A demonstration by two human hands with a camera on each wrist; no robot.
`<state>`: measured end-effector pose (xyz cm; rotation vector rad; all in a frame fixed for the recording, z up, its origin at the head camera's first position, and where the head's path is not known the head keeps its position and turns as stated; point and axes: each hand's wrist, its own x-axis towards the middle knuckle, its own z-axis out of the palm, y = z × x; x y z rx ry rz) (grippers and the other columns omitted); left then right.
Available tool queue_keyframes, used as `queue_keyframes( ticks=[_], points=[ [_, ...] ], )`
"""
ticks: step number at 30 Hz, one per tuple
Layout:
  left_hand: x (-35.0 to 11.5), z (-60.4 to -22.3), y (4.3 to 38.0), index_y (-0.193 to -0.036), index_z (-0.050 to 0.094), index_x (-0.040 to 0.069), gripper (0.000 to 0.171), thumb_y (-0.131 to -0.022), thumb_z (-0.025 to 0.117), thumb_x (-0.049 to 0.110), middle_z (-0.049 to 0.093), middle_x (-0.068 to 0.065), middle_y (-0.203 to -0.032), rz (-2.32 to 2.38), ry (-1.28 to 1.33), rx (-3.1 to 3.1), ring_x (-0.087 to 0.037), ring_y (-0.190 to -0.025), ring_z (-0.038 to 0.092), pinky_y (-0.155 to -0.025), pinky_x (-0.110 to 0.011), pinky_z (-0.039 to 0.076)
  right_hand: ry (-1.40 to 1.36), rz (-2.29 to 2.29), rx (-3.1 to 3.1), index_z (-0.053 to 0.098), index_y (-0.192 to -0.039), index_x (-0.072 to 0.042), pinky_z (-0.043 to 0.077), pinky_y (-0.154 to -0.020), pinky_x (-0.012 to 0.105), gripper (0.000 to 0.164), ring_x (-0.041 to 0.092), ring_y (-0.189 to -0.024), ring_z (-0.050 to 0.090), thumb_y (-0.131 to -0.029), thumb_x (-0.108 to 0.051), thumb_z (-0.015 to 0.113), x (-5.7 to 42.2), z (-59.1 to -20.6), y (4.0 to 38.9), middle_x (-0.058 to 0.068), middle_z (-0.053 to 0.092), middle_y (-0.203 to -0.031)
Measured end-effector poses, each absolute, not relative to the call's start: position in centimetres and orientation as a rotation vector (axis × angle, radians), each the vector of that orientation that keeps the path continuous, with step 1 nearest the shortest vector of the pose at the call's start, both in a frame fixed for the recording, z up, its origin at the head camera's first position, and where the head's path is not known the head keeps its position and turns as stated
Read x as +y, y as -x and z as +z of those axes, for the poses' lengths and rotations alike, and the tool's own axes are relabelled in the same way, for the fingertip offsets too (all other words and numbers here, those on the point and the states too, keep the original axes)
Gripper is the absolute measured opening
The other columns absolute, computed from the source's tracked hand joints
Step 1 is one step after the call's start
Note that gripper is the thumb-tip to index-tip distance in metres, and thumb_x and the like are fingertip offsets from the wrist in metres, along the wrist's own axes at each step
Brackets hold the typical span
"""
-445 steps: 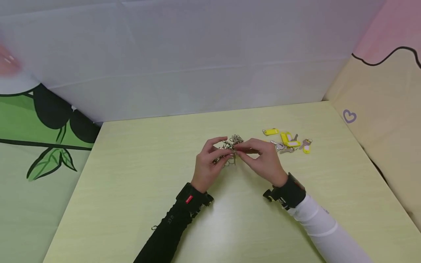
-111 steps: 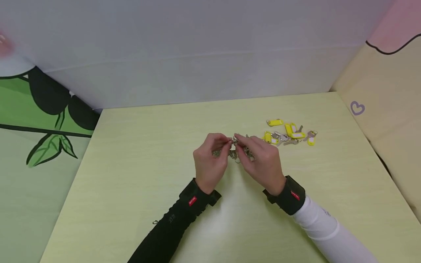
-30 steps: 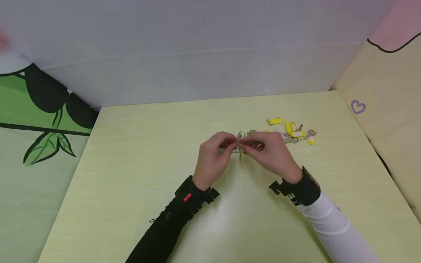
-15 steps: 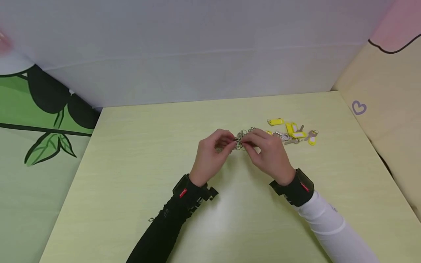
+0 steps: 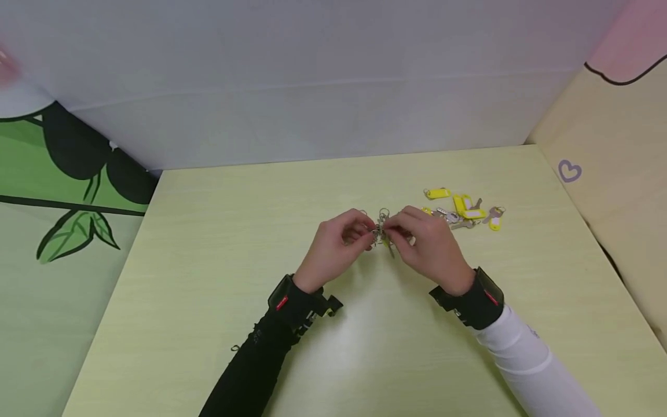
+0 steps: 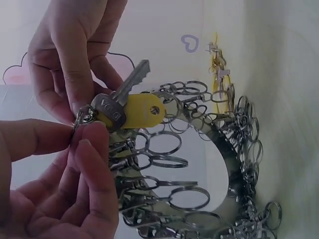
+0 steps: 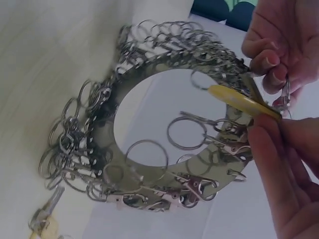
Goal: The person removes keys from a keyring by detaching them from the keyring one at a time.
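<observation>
Between the two hands is a large round metal band [image 7: 105,135], its rim crowded with small clasps and split rings [image 6: 189,199]. My left hand [image 5: 339,240] pinches a small metal ring [image 6: 77,122] between thumb and index finger. My right hand [image 5: 429,246] pinches the end of a key [image 6: 133,84] with a yellow tag [image 6: 144,110], close against the left fingertips. The key's blade points up and away in the left wrist view. Fingertips partly hide where key and ring meet.
Right of the hands, several keys [image 5: 461,225] and yellow tags [image 5: 471,214] lie in a loose pile on the pale table [image 5: 234,243]. One tag [image 5: 438,193] lies slightly apart, behind them. A grey-white wall [image 5: 312,116] stands behind the table.
Both hands stay together, shifting slightly as the fingers work. The key and tag hang below the fingertips again, after being out of sight half a second ago. The pile stays put.
</observation>
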<state>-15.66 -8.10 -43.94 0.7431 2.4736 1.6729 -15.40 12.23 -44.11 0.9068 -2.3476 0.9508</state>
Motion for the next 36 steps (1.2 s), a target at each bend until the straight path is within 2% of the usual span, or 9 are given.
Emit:
queue_keyframes(
  ticks=[4,8,16,20,26,31,36],
  points=[
    [-7.9,-42.4,15.0,-0.11,0.062,0.001,0.017,-0.093,0.06,0.0,0.071,-0.019,-0.085,1.717,-0.711,2.378,-0.019,-0.072,0.068,-0.071,-0.036,0.06,-0.908,1.028,-2.383,0.073,-0.087,-0.009,0.057,-0.057,0.027,0.008,0.003,-0.068,0.06,-0.081,-0.004,0.075,12.5,-44.0,15.4,0.0,0.069,-0.078],
    [-7.9,-41.6,14.6,-0.112,0.06,-0.003,0.021,-0.091,0.063,-0.002,0.071,-0.022,-0.087,1.728,-0.702,2.344,-0.022,-0.074,0.068,-0.073,-0.039,0.06,-0.91,1.044,-2.394,0.073,-0.088,-0.01,0.057,-0.059,0.027,0.01,0.002,-0.07,0.06,-0.081,-0.003,0.076,12.7,-43.9,15.4,-0.001,0.069,-0.078],
    [-8.1,-44.1,15.7,-0.112,0.062,0.007,0.025,-0.089,0.07,0.008,0.07,-0.009,-0.09,1.663,-0.798,2.445,-0.01,-0.08,0.064,-0.074,-0.032,0.059,-0.91,1.035,-2.404,0.073,-0.089,-0.01,0.057,-0.059,0.028,0.01,0.002,-0.071,0.059,-0.081,-0.003,0.076,12.9,-43.8,15.4,-0.001,0.068,-0.079],
    [-8.2,-44.3,15.9,-0.112,0.063,0.009,0.023,-0.09,0.069,0.01,0.068,-0.006,-0.089,1.664,-0.826,2.463,-0.009,-0.08,0.062,-0.072,-0.032,0.058,-0.913,1.035,-2.409,0.074,-0.089,-0.01,0.056,-0.059,0.028,0.011,0.002,-0.07,0.058,-0.081,-0.003,0.076,12.9,-43.7,15.4,-0.001,0.069,-0.079],
    [-8.1,-44.2,16.0,-0.112,0.061,0.009,0.02,-0.093,0.066,0.009,0.068,-0.004,-0.089,1.644,-0.845,2.497,-0.008,-0.08,0.062,-0.07,-0.031,0.057,-0.937,1.091,-2.435,0.074,-0.091,-0.01,0.059,-0.061,0.027,0.013,0.001,-0.073,0.062,-0.08,-0.004,0.077,13.2,-43.6,15.6,-0.001,0.072,-0.082],
    [-8.0,-43.9,15.8,-0.113,0.059,0.006,0.02,-0.094,0.064,0.005,0.066,-0.005,-0.09,1.686,-0.898,2.521,-0.014,-0.08,0.062,-0.072,-0.031,0.059,-0.954,1.222,-2.501,0.075,-0.096,-0.01,0.06,-0.061,0.028,0.019,0.001,-0.076,0.066,-0.078,-0.004,0.079,13.5,-43.4,15.9,0.001,0.076,-0.087],
    [-8.3,-43.5,15.9,-0.114,0.06,0.007,0.021,-0.093,0.065,0.005,0.068,-0.007,-0.093,1.656,-0.976,2.65,-0.012,-0.08,0.062,-0.07,-0.034,0.056,-0.911,1.305,-2.558,0.075,-0.099,-0.01,0.059,-0.058,0.03,0.016,0.002,-0.071,0.065,-0.083,-0.008,0.076,13.1,-43.5,16.0,0.002,0.076,-0.085]
  ],
)
